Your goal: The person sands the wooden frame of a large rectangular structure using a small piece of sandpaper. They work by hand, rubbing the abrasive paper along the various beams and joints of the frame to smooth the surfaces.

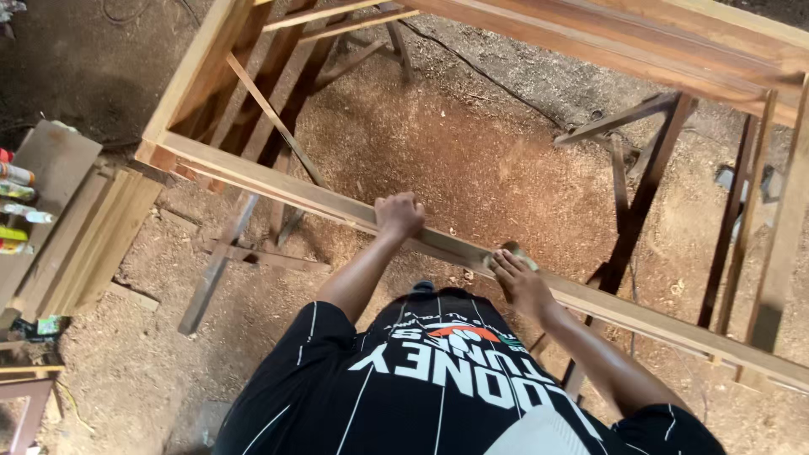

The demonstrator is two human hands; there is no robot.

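1. Nearest the camera, the person's right hand presses a small pad, probably sandpaper, flat on the top edge of the near rail of a large wooden frame; its fingers are closed over the pad.
2. The left hand is clenched around the same rail, a little further along, apparently steadying it.
3. The step in hand looks like smoothing the rail. I judge the next stroke calls for even pressure along the edge, with the left hand kept well out of the pad's path.
4. Under the frame, trestle legs and thin diagonal braces cross the space, so moving along the rail may be cramped.
5. The floor is covered in sawdust.
6. Far left, stacked boards lie beside a surface carrying several small bottles.
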